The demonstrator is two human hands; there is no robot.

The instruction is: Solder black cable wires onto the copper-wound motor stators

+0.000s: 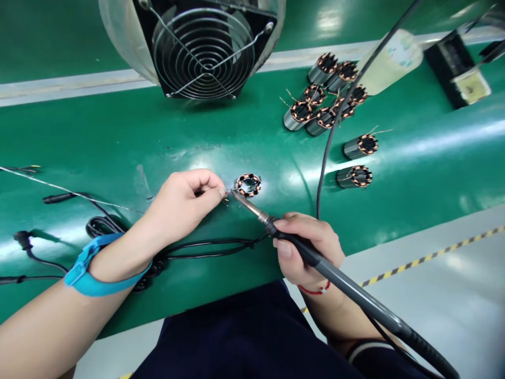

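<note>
Left hand (181,208): thumb and fingers pressed together, pinching a wire end (224,192) beside the stator; the wire is too fine to make out clearly.
Right hand (303,247): fingers curled around a soldering iron (335,273), held like a pen, its metal tip at the stator's edge, just beside the left fingertips (216,184).
Stator (248,185): standing on end on a green conveyor belt (118,142), between the hands, windings upward.
Handling: probably light and stiff in the body, with fragile leads and copper windings; the smooth metal barrel looks the safest hold.
Nearby: more stators (319,100) stand or lie in a cluster up to the right, with two more (354,176) apart from it. Black cables (209,248) lie under the left forearm.
Wrists: blue strap (81,273) on the left, red cord (313,289) on the right.
Beyond: a wire-guarded fan (203,52) and a plastic bottle (390,62) on the belt.
</note>
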